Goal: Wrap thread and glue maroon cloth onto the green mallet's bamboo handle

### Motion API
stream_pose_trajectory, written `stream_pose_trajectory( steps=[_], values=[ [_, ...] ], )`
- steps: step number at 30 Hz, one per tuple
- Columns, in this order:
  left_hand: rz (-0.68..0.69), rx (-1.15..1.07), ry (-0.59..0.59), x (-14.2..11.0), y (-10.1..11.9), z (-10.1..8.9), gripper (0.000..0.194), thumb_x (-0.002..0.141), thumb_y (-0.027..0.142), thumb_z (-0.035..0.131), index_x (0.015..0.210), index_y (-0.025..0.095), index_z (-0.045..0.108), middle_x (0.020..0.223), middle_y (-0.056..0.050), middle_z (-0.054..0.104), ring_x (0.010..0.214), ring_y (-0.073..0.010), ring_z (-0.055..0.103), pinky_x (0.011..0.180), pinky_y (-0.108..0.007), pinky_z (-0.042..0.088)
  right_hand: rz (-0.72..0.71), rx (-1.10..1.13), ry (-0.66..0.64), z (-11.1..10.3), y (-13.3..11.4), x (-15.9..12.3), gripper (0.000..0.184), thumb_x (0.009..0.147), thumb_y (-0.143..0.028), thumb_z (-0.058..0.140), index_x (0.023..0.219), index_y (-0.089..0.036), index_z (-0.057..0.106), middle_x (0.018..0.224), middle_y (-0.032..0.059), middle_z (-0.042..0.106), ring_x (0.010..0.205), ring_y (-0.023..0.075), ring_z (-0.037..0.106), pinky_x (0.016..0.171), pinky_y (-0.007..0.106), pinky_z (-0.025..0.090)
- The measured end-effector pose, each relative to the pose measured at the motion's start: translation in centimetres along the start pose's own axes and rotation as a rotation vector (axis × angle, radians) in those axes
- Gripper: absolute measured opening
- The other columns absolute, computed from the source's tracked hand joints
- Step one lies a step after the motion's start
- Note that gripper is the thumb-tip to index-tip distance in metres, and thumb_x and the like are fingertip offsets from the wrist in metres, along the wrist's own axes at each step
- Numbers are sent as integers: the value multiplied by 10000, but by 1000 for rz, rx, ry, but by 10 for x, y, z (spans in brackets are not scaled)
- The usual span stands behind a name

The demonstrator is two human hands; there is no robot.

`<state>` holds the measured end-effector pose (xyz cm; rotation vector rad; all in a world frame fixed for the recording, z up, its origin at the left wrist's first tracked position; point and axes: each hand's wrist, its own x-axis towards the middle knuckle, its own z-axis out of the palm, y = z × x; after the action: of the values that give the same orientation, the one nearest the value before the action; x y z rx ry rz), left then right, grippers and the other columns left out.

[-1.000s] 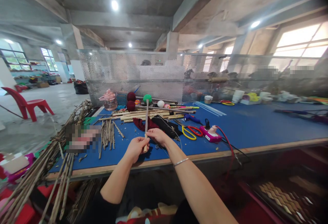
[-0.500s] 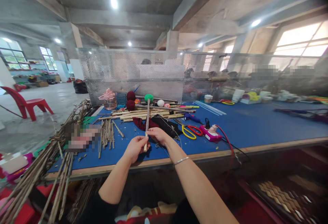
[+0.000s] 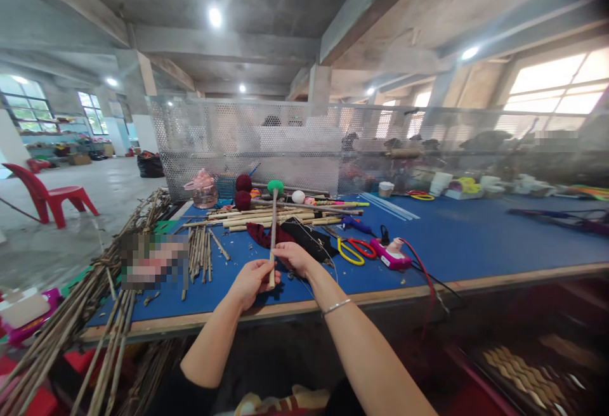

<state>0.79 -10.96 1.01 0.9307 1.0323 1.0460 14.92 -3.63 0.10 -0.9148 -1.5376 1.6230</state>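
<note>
The left hand (image 3: 250, 283) is pinching one stick (image 3: 273, 229) at its near end, the right hand (image 3: 294, 257) just above; beyond the grip it is reaching to one green ball (image 3: 275, 186). Two dark red balls (image 3: 243, 200) and one white ball (image 3: 298, 197) are lying near.

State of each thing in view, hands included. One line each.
Left hand: gripping stick near its lower end
Right hand: pinching it higher up
Stick: tilted, green ball at far end
Scissors: lying flat, handles apart
Power strip: white plug in
Jar: upright, pink top on
Black cloth: crumpled
Short sticks: lying loose
Chair: upright
</note>
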Motion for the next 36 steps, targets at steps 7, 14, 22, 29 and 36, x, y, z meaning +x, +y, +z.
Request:
stream_pose_trajectory(
  steps=[7, 14, 22, 29, 36],
  values=[
    [23, 8, 30, 3, -2, 1, 268, 649, 328, 697, 726, 105, 571, 573, -14, 603, 440, -57, 511, 432, -155, 395, 24, 28, -55, 0, 0, -1, 296, 649, -399, 650, 698, -146, 505, 397, -110, 355, 306, 17, 190, 317, 186, 77],
    [-45, 29, -87, 2, 0, -3, 279, 735, 346, 612, 880, 110, 578, 719, -86, 662, 547, -113, 601, 466, -187, 429, 86, -4, -45, 2, -5, -2, 263, 649, -360, 646, 665, -154, 483, 373, -111, 347, 294, 17, 178, 330, 202, 42],
    [67, 73, 58, 2, -2, 3, 369, 539, 383, 757, 698, 126, 546, 540, 24, 566, 445, -69, 490, 437, -178, 373, 35, -45, 3, 5, -6, -4, 271, 652, -366, 637, 627, -157, 467, 364, -116, 302, 308, 22, 174, 351, 209, 63],
    [-26, -21, -16, 3, 1, 2, 225, 655, 205, 663, 810, 122, 523, 643, -42, 625, 503, -92, 568, 505, -201, 443, -24, -159, 14, 8, 0, 2, 288, 652, -386, 644, 629, -131, 514, 443, -86, 371, 397, 31, 251, 412, 196, 174],
    [103, -58, 54, 12, -7, -9, 103, 653, 160, 567, 701, 142, 477, 482, 68, 445, 325, -4, 310, 326, -125, 166, 103, -505, -4, 15, -29, -31, 140, 701, -267, 583, 778, -151, 570, 493, -76, 409, 424, 54, 302, 446, 201, 231]
  ],
)
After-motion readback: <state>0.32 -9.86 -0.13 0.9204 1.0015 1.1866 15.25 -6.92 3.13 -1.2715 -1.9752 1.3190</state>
